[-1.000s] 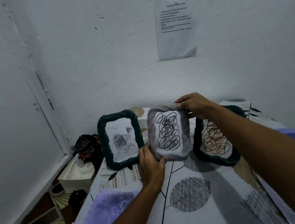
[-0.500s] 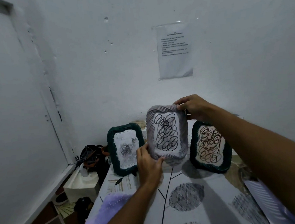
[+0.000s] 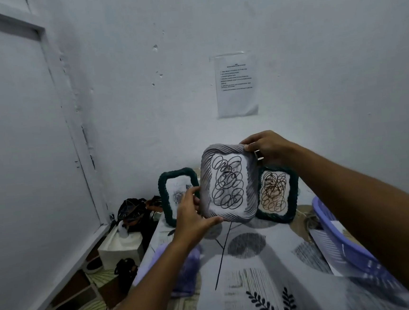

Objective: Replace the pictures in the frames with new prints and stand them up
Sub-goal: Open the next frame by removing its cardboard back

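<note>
counter, covered in a grey-and-white cloth printed with hatched discs and dark leaf sprigs; all positions below given relative to the grey frame. purple cloth, nearest item, below and left of the grey frame, lying at the counter's left edge and partly behind the left forearm. lavender plastic basket, below and right of the grey frame, at the counter's right edge, with a white sheet showing beside its rim. left hand, at the grey frame's lower left corner, thumb curled under the bottom edge, fingers up along the left side, gripping it. grey frame, ridged border, upright portrait format, held above the counter by both hands, showing a print of black looping scribbles. right hand, at the grey frame's upper right corner, fingers curled over the top edge, pinching it. dark green frame with brown scribbles, just behind and right of the grey frame, standing on the counter. dark green frame with a grey sketch, behind and left of the grey frame, standing, partly covered by the left hand. white box and dark bag, on the floor well left of the grey frame. printed notice, taped to the white wall above the grey frame; text too small to read.
</note>
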`<state>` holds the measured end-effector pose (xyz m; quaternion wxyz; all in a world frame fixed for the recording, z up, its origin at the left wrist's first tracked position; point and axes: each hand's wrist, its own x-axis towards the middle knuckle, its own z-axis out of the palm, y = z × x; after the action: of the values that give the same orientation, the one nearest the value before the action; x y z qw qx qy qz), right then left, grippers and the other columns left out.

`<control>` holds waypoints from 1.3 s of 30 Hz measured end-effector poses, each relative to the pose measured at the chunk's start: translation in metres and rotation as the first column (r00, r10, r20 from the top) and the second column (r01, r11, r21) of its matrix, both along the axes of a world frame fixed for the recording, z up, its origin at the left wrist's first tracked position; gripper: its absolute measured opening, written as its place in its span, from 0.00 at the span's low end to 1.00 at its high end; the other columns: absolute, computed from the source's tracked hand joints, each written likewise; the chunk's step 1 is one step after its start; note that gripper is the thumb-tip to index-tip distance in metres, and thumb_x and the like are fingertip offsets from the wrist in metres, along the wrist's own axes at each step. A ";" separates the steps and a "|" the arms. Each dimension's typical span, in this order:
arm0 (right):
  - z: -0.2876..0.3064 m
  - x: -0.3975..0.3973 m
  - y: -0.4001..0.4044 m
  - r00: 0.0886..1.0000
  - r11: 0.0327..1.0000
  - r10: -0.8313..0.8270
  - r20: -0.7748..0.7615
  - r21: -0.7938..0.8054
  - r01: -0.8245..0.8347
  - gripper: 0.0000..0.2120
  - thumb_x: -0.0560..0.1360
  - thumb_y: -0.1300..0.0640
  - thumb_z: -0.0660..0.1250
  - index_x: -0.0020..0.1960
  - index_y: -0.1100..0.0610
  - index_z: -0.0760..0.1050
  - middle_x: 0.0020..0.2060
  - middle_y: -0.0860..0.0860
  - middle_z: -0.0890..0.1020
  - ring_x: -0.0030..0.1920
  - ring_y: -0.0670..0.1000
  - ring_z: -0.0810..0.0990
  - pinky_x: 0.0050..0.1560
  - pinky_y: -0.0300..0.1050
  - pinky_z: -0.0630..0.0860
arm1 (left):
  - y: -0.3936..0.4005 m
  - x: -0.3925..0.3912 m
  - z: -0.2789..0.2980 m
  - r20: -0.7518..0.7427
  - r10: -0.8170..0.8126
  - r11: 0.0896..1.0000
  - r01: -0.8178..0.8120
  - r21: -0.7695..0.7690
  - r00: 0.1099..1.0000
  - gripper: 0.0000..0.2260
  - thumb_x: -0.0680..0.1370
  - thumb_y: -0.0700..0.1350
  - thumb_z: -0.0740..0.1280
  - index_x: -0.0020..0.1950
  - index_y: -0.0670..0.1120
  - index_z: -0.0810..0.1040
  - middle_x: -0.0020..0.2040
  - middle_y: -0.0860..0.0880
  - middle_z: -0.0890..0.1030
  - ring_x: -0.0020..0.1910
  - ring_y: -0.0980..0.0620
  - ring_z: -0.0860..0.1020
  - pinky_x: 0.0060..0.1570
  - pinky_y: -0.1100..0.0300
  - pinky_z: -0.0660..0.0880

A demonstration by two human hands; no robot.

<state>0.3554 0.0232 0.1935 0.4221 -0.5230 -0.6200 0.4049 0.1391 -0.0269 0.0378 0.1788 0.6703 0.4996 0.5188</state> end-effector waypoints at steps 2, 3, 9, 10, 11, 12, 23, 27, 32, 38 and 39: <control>-0.009 0.001 -0.013 0.999 1.000 -0.003 -0.032 -0.028 0.002 0.09 0.77 0.68 0.62 0.55 0.66 0.78 0.44 0.57 0.79 0.44 0.55 0.75 0.41 0.49 0.75 | -0.013 -0.004 -0.005 0.026 -0.046 0.998 0.047 -0.047 0.999 0.40 0.58 0.45 0.83 0.66 0.49 0.68 0.50 0.51 0.76 0.48 0.55 0.78 0.43 0.66 0.79; -0.013 0.001 -0.020 0.999 0.999 -0.002 -0.041 -0.040 0.000 0.10 0.77 0.69 0.62 0.56 0.66 0.78 0.43 0.57 0.79 0.43 0.55 0.75 0.39 0.48 0.74 | -0.019 -0.005 -0.009 0.041 -0.059 0.996 0.061 -0.066 0.997 0.41 0.58 0.45 0.84 0.66 0.48 0.69 0.50 0.50 0.77 0.47 0.54 0.79 0.43 0.62 0.80; -0.031 0.003 -0.055 0.998 0.992 -0.022 -0.054 -0.122 0.016 0.09 0.76 0.69 0.64 0.56 0.66 0.78 0.40 0.57 0.79 0.38 0.52 0.76 0.38 0.47 0.76 | -0.044 -0.013 -0.030 0.052 -0.098 0.985 0.104 -0.136 0.994 0.40 0.57 0.44 0.84 0.67 0.44 0.72 0.48 0.49 0.79 0.43 0.52 0.78 0.42 0.59 0.80; -0.034 0.003 -0.058 0.998 0.991 -0.025 -0.062 -0.135 0.017 0.10 0.76 0.70 0.64 0.56 0.67 0.77 0.40 0.57 0.79 0.38 0.52 0.76 0.38 0.47 0.76 | -0.047 -0.013 -0.030 0.042 -0.102 0.982 0.107 -0.153 0.994 0.40 0.57 0.43 0.84 0.66 0.43 0.72 0.48 0.50 0.78 0.43 0.52 0.78 0.42 0.61 0.80; -0.035 0.003 -0.062 0.997 0.989 -0.032 -0.073 -0.144 0.021 0.10 0.76 0.70 0.64 0.56 0.68 0.77 0.40 0.57 0.79 0.39 0.53 0.76 0.38 0.47 0.76 | -0.050 -0.012 -0.029 0.027 -0.104 0.980 0.107 -0.165 0.994 0.40 0.57 0.44 0.84 0.66 0.43 0.72 0.49 0.51 0.78 0.44 0.52 0.78 0.42 0.63 0.79; -0.036 0.003 -0.064 0.996 0.988 -0.046 -0.078 -0.149 0.034 0.10 0.76 0.70 0.64 0.57 0.69 0.77 0.40 0.57 0.79 0.38 0.53 0.76 0.38 0.47 0.76 | -0.053 -0.012 -0.028 0.007 -0.097 0.981 0.097 -0.167 0.995 0.43 0.56 0.47 0.84 0.67 0.43 0.71 0.51 0.52 0.77 0.47 0.52 0.77 0.45 0.63 0.78; -0.025 -0.015 -0.067 0.969 0.968 -0.225 0.101 -0.089 0.234 0.11 0.71 0.72 0.69 0.53 0.71 0.78 0.46 0.64 0.81 0.43 0.61 0.83 0.44 0.60 0.82 | -0.077 0.065 0.017 -0.091 -0.031 0.989 0.044 0.142 0.995 0.15 0.70 0.49 0.76 0.52 0.43 0.82 0.43 0.49 0.80 0.40 0.55 0.77 0.40 0.65 0.74; -0.023 -0.012 -0.064 0.956 0.953 -0.273 0.106 -0.108 0.284 0.08 0.72 0.70 0.70 0.49 0.72 0.78 0.44 0.66 0.82 0.39 0.63 0.84 0.42 0.59 0.82 | -0.078 0.076 0.019 -0.101 0.017 0.994 -0.005 0.112 0.995 0.10 0.71 0.46 0.75 0.49 0.45 0.83 0.41 0.51 0.81 0.38 0.57 0.77 0.39 0.66 0.74; -0.021 -0.013 -0.068 0.963 0.955 -0.265 0.054 -0.119 0.270 0.07 0.70 0.70 0.71 0.47 0.73 0.78 0.34 0.63 0.79 0.28 0.56 0.79 0.35 0.54 0.82 | -0.080 0.078 0.024 -0.110 0.077 0.992 -0.065 0.106 0.991 0.06 0.73 0.43 0.72 0.47 0.43 0.85 0.40 0.49 0.84 0.36 0.55 0.79 0.37 0.63 0.76; -0.025 -0.013 -0.064 0.981 0.980 -0.191 -0.018 -0.063 0.190 0.12 0.73 0.64 0.71 0.54 0.70 0.78 0.34 0.60 0.76 0.30 0.54 0.74 0.39 0.49 0.80 | -0.070 0.070 0.024 0.002 0.191 0.981 -0.191 -0.039 0.982 0.06 0.74 0.41 0.69 0.43 0.42 0.85 0.38 0.47 0.84 0.35 0.51 0.80 0.37 0.59 0.75; -0.026 -0.010 -0.064 0.978 0.977 -0.207 -0.020 -0.054 0.206 0.12 0.73 0.63 0.71 0.54 0.68 0.78 0.35 0.60 0.76 0.30 0.55 0.75 0.39 0.49 0.81 | -0.067 0.068 0.023 0.027 0.199 0.977 -0.196 -0.088 0.980 0.06 0.75 0.41 0.69 0.43 0.42 0.85 0.38 0.47 0.84 0.35 0.51 0.80 0.36 0.60 0.75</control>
<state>0.3459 -0.0407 0.1674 0.4561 -0.5900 -0.5464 0.3811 0.2076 -0.0943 0.0611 0.1635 0.5998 0.5821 0.5241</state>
